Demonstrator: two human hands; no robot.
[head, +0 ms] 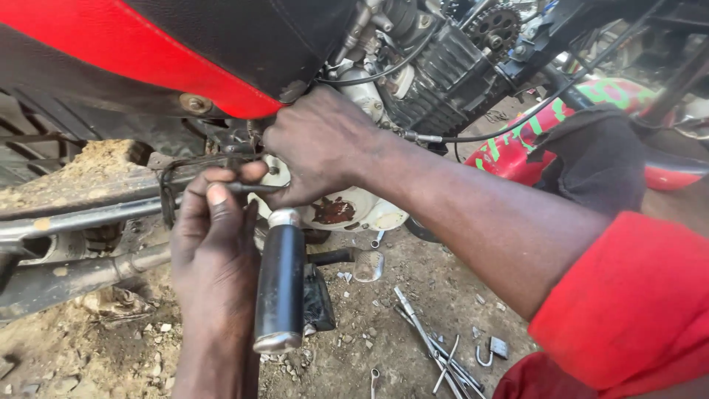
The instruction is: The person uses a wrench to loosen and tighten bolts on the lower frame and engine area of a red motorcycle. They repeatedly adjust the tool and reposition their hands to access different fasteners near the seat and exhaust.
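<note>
We pinched a thin dark rod (247,188) in our left hand (214,244), just above the black footpeg (281,284). Our right hand (317,144) was curled tight against the motorcycle engine (347,210), fingers pressed together; loose spanners (436,347) lay on the dirt ground (354,355).

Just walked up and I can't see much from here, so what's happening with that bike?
A person in a red sleeve works at the side of a motorcycle, below its red and black seat. The left hand pinches a thin dark rod; the right hand grips at the same spot by the engine casing. A black footpeg juts out. Tools lie on the dirt.
</note>
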